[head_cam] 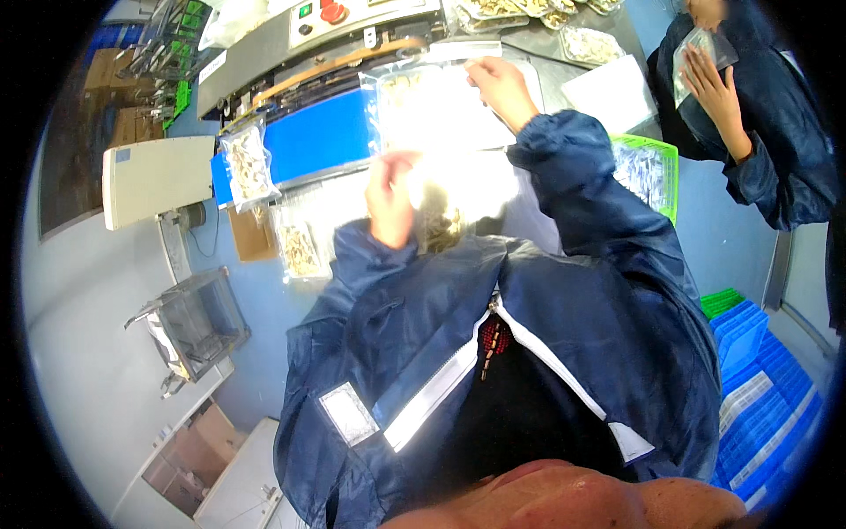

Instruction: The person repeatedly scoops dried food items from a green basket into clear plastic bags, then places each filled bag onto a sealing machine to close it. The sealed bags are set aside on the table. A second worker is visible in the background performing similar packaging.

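Note:
Strong glare washes out the work surface between my hands. My left hand (390,202) is blurred, its fingers curled at the edge of the glare; whether it grips anything cannot be made out. Just right of it lies a clear bag with pale dried pieces (441,221), partly lost in the brightness. My right hand (500,89) is farther forward, fingers bent over the overexposed white area, and its hold is unclear too. Beyond my left hand, a clear plastic bag of pale slices (400,92) rests at the right end of the blue conveyor belt (317,139).
A filled bag (248,162) lies at the belt's left end, another bag (301,244) nearer me. Behind stands a sealing machine with a red button (332,12). Packed trays (492,8) are at the back. A green basket (669,178) stands right, near a co-worker's hand (710,86) on a bag.

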A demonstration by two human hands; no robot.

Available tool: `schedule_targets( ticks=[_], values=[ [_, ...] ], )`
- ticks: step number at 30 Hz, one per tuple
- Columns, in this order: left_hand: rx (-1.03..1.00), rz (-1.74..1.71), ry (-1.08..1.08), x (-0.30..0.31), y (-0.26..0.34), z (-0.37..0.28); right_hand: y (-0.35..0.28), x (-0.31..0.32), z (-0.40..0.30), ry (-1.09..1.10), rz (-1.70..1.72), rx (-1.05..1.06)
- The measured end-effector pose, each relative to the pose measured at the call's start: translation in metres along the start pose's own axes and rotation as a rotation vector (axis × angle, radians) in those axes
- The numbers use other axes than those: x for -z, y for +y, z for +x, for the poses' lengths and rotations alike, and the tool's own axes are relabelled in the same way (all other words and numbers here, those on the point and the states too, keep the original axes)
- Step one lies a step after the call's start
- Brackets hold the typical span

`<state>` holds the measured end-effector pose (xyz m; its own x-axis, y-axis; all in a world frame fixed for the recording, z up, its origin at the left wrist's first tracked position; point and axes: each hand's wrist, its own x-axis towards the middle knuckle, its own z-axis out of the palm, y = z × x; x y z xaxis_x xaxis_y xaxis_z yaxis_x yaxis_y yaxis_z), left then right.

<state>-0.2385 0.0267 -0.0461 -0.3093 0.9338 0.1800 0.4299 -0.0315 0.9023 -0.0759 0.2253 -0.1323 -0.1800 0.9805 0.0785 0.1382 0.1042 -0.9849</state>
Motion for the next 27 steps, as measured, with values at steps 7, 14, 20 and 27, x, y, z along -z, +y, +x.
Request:
schedule_targets(
  ticks=[7,14,20,27],
  values=[
    [0.241,0.394,-0.198,-0.011,-0.152,-0.132,0.109,0.032,-0.171,-1.041,-0.314,-0.407],
    [0.457,-0.018,-0.005,-0.018,-0.181,-0.135,0.087,-0.003,-0.21,-0.589,0.309,-0.702],
    [0.337,-0.175,-0.149,0.003,-0.066,-0.075,-0.045,0.056,-0.163,-0.658,0.213,-0.357],
    [0.453,-0.578,-0.022,-0.027,0.011,0.017,-0.082,0.073,-0.1,-0.135,0.397,-0.35]
  ],
)
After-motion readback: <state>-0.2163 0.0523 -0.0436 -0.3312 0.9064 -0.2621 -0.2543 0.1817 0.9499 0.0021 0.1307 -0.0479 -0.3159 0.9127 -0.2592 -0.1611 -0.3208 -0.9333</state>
